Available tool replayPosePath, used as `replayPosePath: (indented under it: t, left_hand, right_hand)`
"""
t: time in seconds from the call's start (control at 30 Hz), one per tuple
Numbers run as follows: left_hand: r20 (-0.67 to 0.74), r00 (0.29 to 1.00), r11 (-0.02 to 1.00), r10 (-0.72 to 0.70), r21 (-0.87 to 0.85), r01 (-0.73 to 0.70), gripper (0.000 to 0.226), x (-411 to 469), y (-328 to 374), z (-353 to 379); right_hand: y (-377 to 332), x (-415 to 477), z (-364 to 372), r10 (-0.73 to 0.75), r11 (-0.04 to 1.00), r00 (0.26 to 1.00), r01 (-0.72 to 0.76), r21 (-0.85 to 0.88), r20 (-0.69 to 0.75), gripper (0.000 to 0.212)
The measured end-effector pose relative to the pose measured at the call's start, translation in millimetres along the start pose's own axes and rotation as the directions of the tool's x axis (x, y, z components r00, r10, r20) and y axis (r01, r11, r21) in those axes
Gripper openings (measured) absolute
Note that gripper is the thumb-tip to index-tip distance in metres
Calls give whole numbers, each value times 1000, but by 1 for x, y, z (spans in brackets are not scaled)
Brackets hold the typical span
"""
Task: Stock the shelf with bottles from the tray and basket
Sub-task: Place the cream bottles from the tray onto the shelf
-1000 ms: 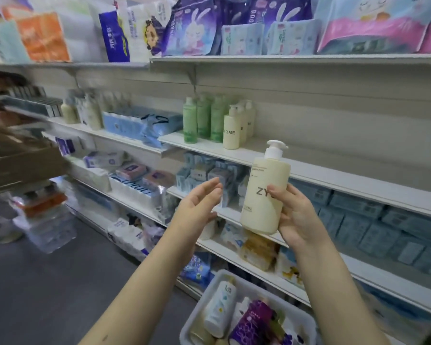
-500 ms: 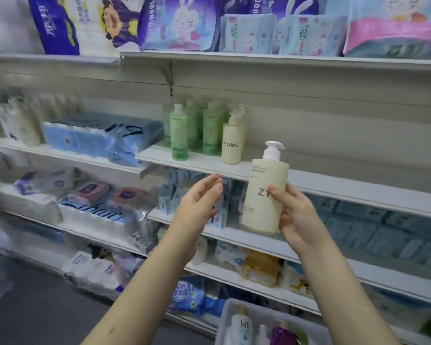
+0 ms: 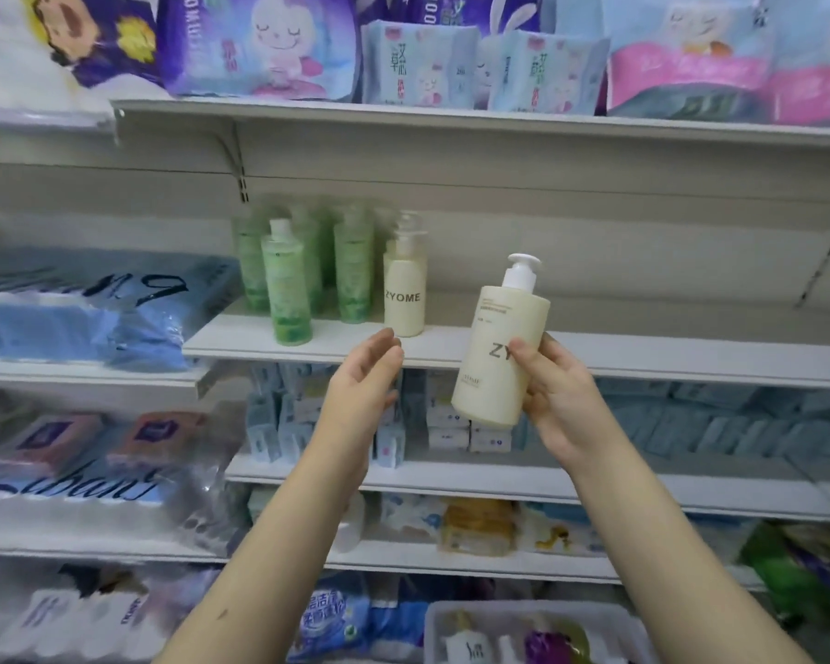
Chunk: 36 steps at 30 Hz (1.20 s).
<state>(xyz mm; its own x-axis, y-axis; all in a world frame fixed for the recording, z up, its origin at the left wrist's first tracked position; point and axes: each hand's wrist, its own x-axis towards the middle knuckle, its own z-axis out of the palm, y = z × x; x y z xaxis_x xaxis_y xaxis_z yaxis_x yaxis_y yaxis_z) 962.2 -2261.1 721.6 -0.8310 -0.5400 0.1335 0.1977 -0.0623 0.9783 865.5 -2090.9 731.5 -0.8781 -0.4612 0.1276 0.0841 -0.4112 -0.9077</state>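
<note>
Shelf (image 3: 643,357) of pale boards, running the full width of the head view in several tiers; the tier above it carries printed soft packs (image 3: 260,40) side by side; to the left, a lower board bears blue wrapped packs (image 3: 92,318) lying flat. White tray (image 3: 434,625) at the bottom edge, partly cut off by the frame, with a white bottle (image 3: 466,644) and a purple bottle (image 3: 547,639) in it, both blurred. Cream pump bottle (image 3: 497,337) held in the air in front of the shelf's front edge, tilted with its white pump leaning to the right, its label showing the letters ZY beside the thumb. Right hand (image 3: 557,400) grasps this bottle low on its body, thumb across the front, fingers wrapped behind. Left hand (image 3: 360,390) released, fingers loosely extended and holding nothing, palm turned toward the held bottle and apart from it. Green bottles (image 3: 286,289) stand upright in a cluster on the shelf; just beside them on the right stands a smaller cream bottle (image 3: 404,294) marked ZYOME, with a further one blurred behind it.
</note>
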Motion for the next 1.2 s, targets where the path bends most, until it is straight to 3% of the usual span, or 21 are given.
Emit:
replayPosePath:
  t: [0.23,0.6,0.7,0.8,0.9,1.03,1.2]
  left_hand:
    - [-44,997,997,58,59,-55,46,22,-8,20]
    - [5,995,965,97,246,-95,66,126,-28,21]
    - [27,998,953,50,299,-56,81,156,-40,17]
    - [26,1000,949,8,315,-16,93,181,-50,8]
    - [53,999,937,3,348,-22,88,200,-56,3]
    - [82,996,923,26,380,-55,61,219,-56,-1]
    - [105,994,902,6,428,-51,72,231,-58,-6]
  right_hand:
    - [-2,45,-21,-14,998,998,17,-55,62,42]
    - [23,145,-19,-52,984,998,48,-170,-20,41]
    - [34,166,-18,-63,980,998,62,-187,-1,39]
    - [42,183,-18,-56,977,998,59,-204,24,52]
    - [51,193,-19,-38,975,999,45,-216,38,66]
    - [57,200,-23,-33,966,998,44,-253,47,67]
    - [53,197,-29,-32,904,995,70,-422,97,66]
